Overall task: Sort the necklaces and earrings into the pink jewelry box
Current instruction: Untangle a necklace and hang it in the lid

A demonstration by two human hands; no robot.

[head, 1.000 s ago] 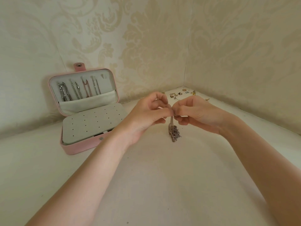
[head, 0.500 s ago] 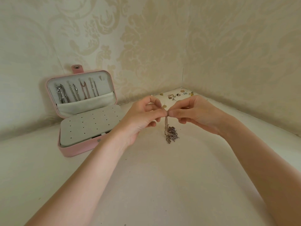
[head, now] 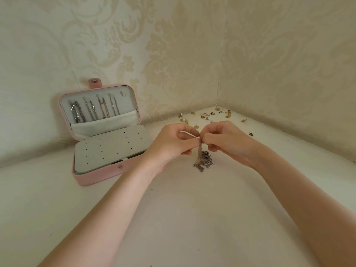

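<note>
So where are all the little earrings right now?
In the head view, the earrings lie scattered on the white surface in the far corner where the walls meet, just beyond both hands and right of the pink jewelry box.

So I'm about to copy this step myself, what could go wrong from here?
The necklace hangs bunched from both hands, left hand and right hand pinching its top; pulling could tighten a tangle. Its lower end drags on the table and might snag. The loose earrings lie just behind the hands and could be swept away.
</note>
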